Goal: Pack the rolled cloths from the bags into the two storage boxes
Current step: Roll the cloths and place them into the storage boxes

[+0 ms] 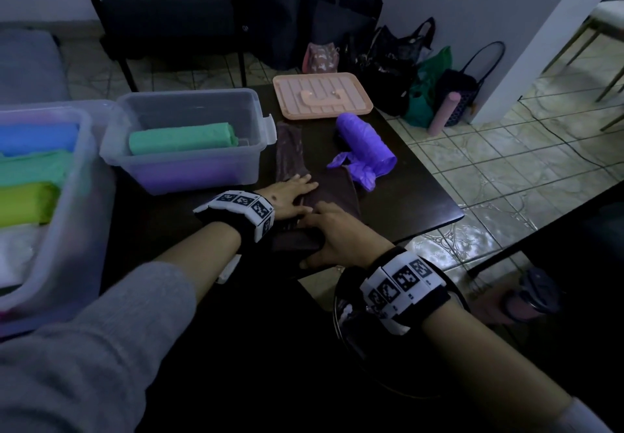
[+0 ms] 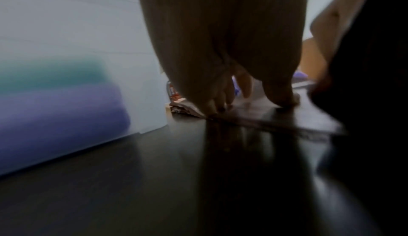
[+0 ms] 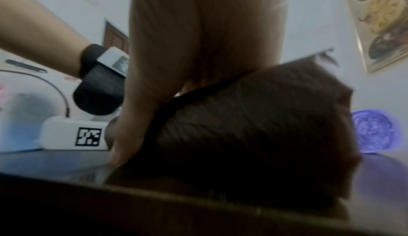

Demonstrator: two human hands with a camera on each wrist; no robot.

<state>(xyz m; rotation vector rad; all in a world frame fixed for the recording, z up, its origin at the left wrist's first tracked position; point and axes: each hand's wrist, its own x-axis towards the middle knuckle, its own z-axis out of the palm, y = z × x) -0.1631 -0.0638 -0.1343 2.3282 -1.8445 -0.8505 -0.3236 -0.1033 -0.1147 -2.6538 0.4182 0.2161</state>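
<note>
head: brown cloth [image 1: 304, 203] flat on table [image 1: 422, 196], long axis runs away from hands; L hand [image 1: 287, 196] flat on it, R hand [image 1: 332, 233] grips rolled near end, close to table edge.
L wrist: fingers [image 2: 280, 93] straight, pressing cloth; box [image 2: 66, 82] just left.
R wrist: thumb [image 3: 128, 135] and fingers wrap roll [image 3: 253, 126]; purple roll [image 3: 373, 131] right, apart.

Grey knit sleeve [image 1: 101, 348] worn on left arm, pushed up the forearm. Black wristband [image 1: 243, 214] on left wrist, another band [image 1: 401, 289] on right wrist; both are ringed with white blocks printed with black square markers. Forearms otherwise bare.
</note>
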